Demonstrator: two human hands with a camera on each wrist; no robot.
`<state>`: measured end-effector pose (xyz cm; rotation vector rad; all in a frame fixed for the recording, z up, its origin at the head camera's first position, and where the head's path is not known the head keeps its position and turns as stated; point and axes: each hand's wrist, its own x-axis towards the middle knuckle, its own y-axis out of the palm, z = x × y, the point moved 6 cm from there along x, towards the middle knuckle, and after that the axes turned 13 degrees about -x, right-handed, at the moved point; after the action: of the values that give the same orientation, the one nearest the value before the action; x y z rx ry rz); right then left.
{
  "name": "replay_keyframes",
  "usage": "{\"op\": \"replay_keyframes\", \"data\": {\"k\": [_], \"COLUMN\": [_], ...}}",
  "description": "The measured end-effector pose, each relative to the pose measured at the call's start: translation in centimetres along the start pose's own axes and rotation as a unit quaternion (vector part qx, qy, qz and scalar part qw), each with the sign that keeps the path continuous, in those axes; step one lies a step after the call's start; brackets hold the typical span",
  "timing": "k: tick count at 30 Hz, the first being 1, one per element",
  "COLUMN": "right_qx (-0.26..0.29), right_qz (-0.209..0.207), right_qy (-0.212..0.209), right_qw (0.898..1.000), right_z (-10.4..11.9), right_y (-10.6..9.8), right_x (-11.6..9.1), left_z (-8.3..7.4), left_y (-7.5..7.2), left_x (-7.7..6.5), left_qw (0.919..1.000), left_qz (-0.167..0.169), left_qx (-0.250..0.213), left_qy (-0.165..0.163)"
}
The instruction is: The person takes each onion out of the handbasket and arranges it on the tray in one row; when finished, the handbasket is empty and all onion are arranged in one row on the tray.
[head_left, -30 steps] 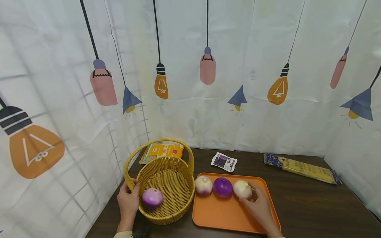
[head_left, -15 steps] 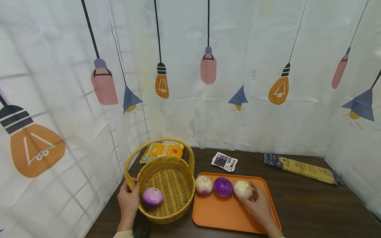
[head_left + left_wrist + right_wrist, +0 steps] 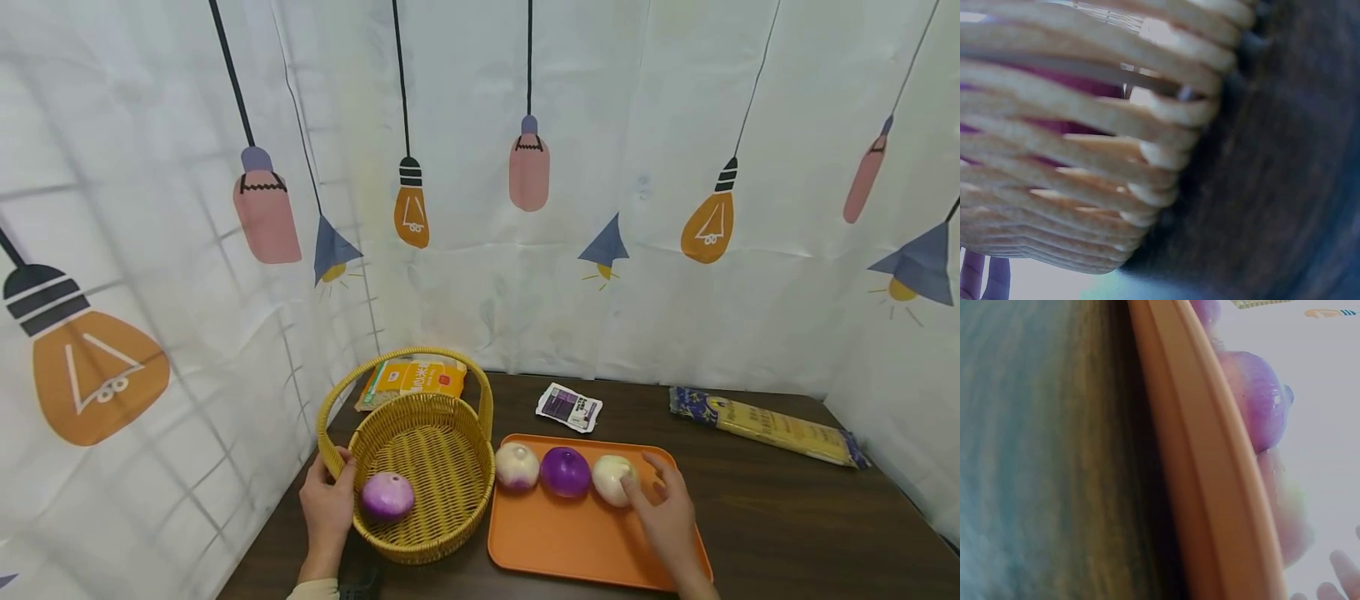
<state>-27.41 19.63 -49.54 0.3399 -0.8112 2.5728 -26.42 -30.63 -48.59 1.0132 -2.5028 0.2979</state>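
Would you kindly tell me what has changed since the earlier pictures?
The right hand has opened its grip, its fingers moving right, off the pale onion; whether the thumb still touches it is unclear. The left hand still holds the basket; the three onions stay lined up on the orange tray.

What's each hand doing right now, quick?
Left hand: closed, holding the basket by its side.
Right hand: open, beside the white onion.

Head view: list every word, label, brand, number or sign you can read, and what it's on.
None can be quoted with certainty.
Orange bag: white characters, too small to read surely.
Purple-and-white sachet: printed label, too small.
Long yellow-and-blue packet: printing too small.
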Motion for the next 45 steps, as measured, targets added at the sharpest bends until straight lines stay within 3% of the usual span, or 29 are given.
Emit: {"op": "replay_keyframes", "data": {"k": [5,9,12,17,23,26,31,35,39,45], "right_qx": [0.018,0.039,0.046,0.066,0.110,0.135,0.146,0.136,0.114,0.055], "right_qz": [-0.055,-0.065,-0.059,-0.022,0.024,0.052,0.100,0.170,0.224,0.203], "right_qy": [-0.024,-0.044,-0.074,-0.121,-0.169,-0.210,-0.282,-0.282,-0.276,-0.317], "right_qw": [0.998,0.996,0.994,0.990,0.979,0.967,0.943,0.934,0.928,0.925], "right_z": [1.4,3.5,6.3,10.4,11.2,12.3,16.5,19.0,18.9,17.9], "right_y": [-0.6,-0.2,0.2,1.3,4.5,6.0,7.0,8.1,11.0,14.5], "right_x": [-0.4,-1.2,-2.3,-4.0,-4.6,-4.8,-5.9,-6.8,-7.3,-7.2], "left_z": [-0.3,-0.4,-0.3,-0.3,-0.4,-0.4,-0.4,-0.5,-0.4,-0.2], "left_y": [-0.1,0.0,0.0,0.0,0.1,0.1,0.0,0.0,0.0,0.1], "left_x": [0.1,0.1,0.1,0.0,-0.2,-0.2,-0.1,0.0,0.0,0.1], "left_qw": [1.0000,0.9999,0.9999,0.9999,1.0000,0.9999,0.9999,0.9998,0.9998,0.9997], "left_qz": [-0.003,0.001,0.001,-0.003,0.004,0.008,0.009,0.007,0.005,0.006], "left_qx": [0.006,0.011,0.016,0.013,0.008,0.009,0.011,0.014,0.015,0.021], "left_qy": [0.006,0.008,0.005,0.005,0.004,0.002,-0.006,-0.011,-0.014,-0.014]}}
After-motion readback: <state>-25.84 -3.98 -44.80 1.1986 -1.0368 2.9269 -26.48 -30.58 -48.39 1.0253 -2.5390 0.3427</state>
